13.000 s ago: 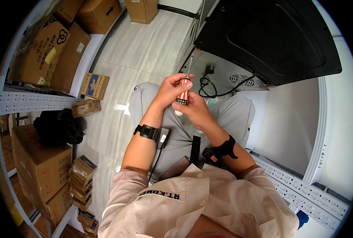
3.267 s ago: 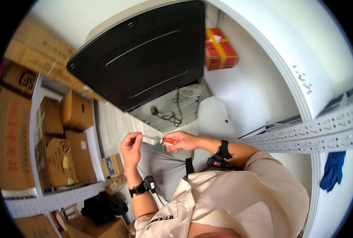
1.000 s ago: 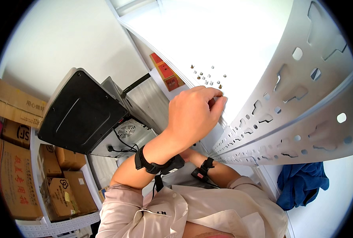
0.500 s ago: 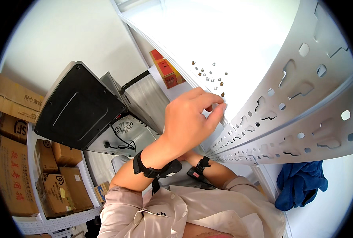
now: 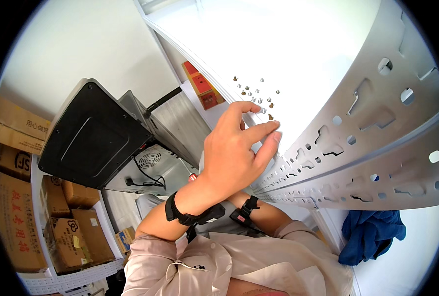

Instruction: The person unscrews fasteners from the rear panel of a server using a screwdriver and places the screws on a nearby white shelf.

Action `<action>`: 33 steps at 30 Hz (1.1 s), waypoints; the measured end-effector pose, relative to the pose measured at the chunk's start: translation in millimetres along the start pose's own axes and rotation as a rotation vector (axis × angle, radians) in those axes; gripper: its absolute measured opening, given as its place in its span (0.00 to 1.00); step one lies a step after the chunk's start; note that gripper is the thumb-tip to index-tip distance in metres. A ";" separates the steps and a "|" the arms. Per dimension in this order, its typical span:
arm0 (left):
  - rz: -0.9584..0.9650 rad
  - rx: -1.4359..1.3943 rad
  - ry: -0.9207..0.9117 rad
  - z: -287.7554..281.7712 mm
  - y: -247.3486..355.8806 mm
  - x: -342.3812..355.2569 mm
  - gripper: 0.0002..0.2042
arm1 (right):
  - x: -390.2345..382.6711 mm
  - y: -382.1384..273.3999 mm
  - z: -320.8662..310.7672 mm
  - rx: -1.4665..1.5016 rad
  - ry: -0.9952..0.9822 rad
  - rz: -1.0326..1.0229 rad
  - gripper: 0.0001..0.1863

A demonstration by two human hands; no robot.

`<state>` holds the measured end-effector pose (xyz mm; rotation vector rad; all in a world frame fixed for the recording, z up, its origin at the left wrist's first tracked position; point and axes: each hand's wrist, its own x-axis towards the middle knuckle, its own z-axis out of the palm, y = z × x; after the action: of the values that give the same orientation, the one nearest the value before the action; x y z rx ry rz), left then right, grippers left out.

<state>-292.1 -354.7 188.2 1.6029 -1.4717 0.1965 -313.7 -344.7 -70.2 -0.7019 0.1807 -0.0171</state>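
Left hand point(image 5: 234, 153) reaching up to small screws point(image 5: 259, 96) on a white shelf point(image 5: 303, 59)

A red and orange rectangular box point(image 5: 203, 91) lies on the far shelf edge, left of the screws; brown cartons point(image 5: 56, 217) fill the rack low on the left, beside a black appliance point(image 5: 93, 138). The left hand is unclenched, fingers extended, fingertips just beside the nearest screws and gripping nothing (screws too small to tell their pointing). The right hand is hidden behind the left forearm, only its wrist strap point(image 5: 244, 214) showing, so its state cannot be told. A blue cloth point(image 5: 372, 234) hangs low right.
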 end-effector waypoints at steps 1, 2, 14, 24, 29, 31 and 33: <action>-0.005 -0.010 0.000 1.0 -0.4 -0.5 0.08 | -0.4 -0.5 -0.7 0.000 0.000 0.000 0.12; -0.010 -0.016 0.002 1.5 -0.6 -0.7 0.08 | -0.4 -0.3 -1.1 0.000 0.002 -0.001 0.12; -0.053 -0.053 -0.015 1.0 -0.1 0.6 0.09 | -3.0 -4.0 -1.3 0.008 0.015 -0.006 0.12; -0.065 -0.098 -0.058 -2.2 -5.8 3.6 0.11 | -1.6 -2.7 -3.1 0.041 0.008 -0.025 0.12; -0.041 -0.110 -0.042 -1.3 -8.2 3.7 0.11 | -2.5 -1.9 -3.9 0.044 0.014 -0.027 0.13; -0.038 -0.115 -0.033 -1.7 -7.8 4.3 0.11 | -2.3 -2.4 -3.5 0.042 0.014 -0.023 0.13; -0.049 -0.110 -0.059 -2.9 -6.6 4.7 0.11 | -4.0 -3.1 -3.7 0.036 0.025 -0.022 0.13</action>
<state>-283.9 -357.0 189.6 1.5657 -1.4615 0.0401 -318.1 -349.2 -70.3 -0.6676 0.1967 -0.0501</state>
